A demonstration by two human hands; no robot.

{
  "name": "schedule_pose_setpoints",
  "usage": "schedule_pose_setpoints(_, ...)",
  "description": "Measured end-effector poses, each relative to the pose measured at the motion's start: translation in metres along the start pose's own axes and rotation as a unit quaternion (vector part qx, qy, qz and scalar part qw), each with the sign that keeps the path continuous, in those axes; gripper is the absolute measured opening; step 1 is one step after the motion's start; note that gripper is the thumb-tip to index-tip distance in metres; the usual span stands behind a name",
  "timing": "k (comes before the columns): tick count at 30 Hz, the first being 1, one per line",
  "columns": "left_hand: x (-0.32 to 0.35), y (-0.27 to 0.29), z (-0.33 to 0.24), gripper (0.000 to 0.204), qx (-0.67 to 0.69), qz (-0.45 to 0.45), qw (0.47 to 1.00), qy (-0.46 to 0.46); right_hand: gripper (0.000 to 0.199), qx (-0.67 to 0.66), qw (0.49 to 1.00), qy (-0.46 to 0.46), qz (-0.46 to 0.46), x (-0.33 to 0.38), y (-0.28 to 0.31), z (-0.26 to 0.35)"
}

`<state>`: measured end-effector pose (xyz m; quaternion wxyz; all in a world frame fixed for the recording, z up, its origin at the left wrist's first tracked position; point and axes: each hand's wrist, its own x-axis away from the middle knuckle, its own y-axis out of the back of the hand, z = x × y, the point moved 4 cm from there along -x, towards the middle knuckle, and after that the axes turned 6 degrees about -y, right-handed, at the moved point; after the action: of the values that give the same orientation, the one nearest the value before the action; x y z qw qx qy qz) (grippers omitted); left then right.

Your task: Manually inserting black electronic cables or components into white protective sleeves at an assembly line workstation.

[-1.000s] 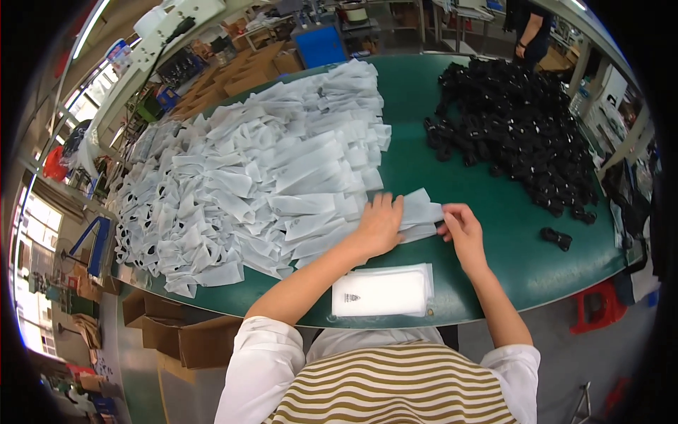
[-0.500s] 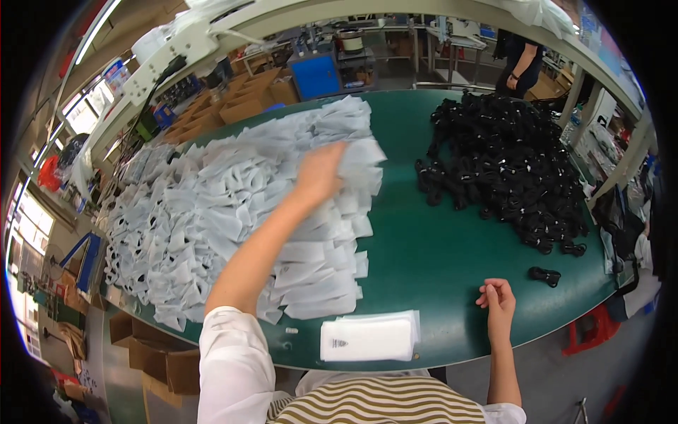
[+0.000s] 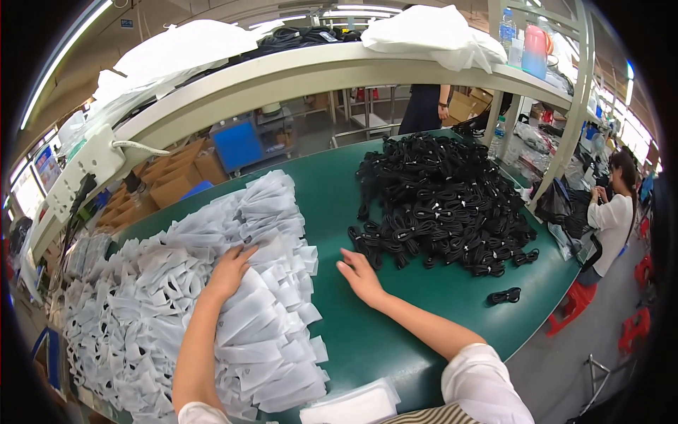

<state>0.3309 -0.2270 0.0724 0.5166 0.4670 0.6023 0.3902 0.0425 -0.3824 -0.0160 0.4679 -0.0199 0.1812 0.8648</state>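
My left hand (image 3: 229,273) rests on a wide heap of frosted white plastic pouches (image 3: 265,304), its fingers spread and lying on them. Dark contents show through the openings of several pouches on the left side of the heap. My right hand (image 3: 362,278) is over the green table (image 3: 395,332), between the pouches and a pile of bundled black cables (image 3: 452,205). Its fingers are stretched and parted, with nothing in them. A single black cable bundle (image 3: 504,296) lies apart, nearer the right edge. By my body is a small stack of flat white pouches (image 3: 353,406).
A shelf beam (image 3: 311,71) with white plastic sheeting crosses above the table's far side. Cardboard boxes (image 3: 169,180) and a blue cabinet (image 3: 239,146) stand beyond. Another person (image 3: 613,219) sits at the right, near red stools (image 3: 573,309); someone else stands behind the table.
My left hand has drawn back from the pouches' right edge and now lies flat on the heap. My right hand has moved forward and left from the near edge. The view has shifted upward and right.
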Motion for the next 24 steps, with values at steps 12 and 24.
schedule_pose_setpoints(12, -0.005, -0.022, 0.016, 0.053, 0.034, -0.041, 0.998, 0.023, 0.066, 0.016, 0.997, -0.076, -0.005, -0.163, -0.139, -0.032)
schedule_pose_setpoints(24, 0.016, 0.013, -0.002, 0.053, -0.015, -0.035, 0.999, 0.035, 0.065, 0.088, 0.988, -0.013, 0.127, -0.146, -0.154, 0.007)
